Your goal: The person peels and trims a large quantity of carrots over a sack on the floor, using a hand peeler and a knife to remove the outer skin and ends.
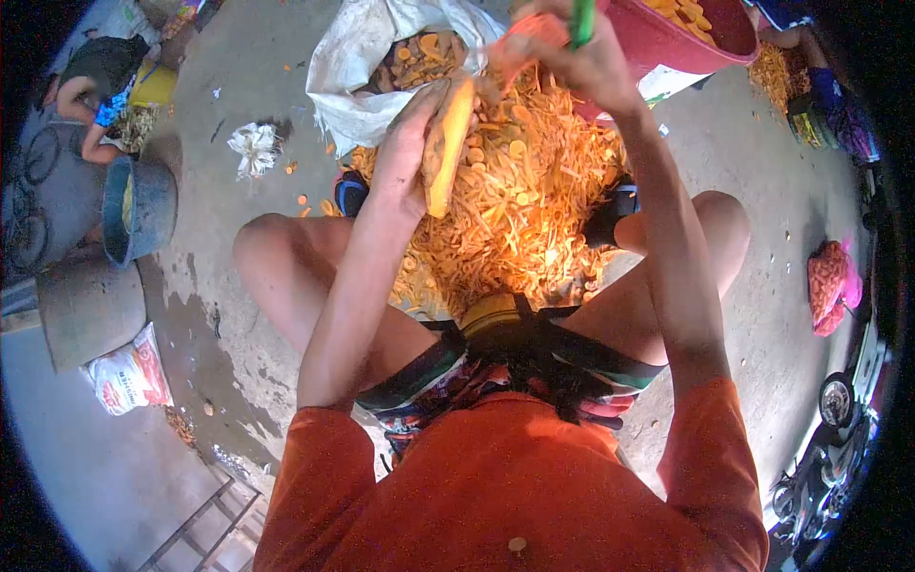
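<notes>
My left hand (pixel 405 143) is closed around a large, partly peeled carrot (pixel 450 148), bright orange along one side and browner on the other. Up and to the right, my right hand (pixel 581 67) is closed on a green-handled tool (pixel 582 21). Motion smears its fingers and a bright orange patch beside them, so the tool's working end cannot be made out. Below both hands, between the legs, lies a heap of orange peelings (pixel 534 210) mixed with round cut slices. Beside my left hand, a white sack (pixel 348 71) stands open, holding brownish unpeeled carrots (pixel 424 59).
A red tub (pixel 658 48) with peeled orange pieces stands at upper right. At left are a dark basin (pixel 157 214) and a printed sack (pixel 133 377). A person's gloved hand (pixel 111 108) works at upper left. A red net bag (pixel 827 286) and motorcycles (pixel 829 472) are at right.
</notes>
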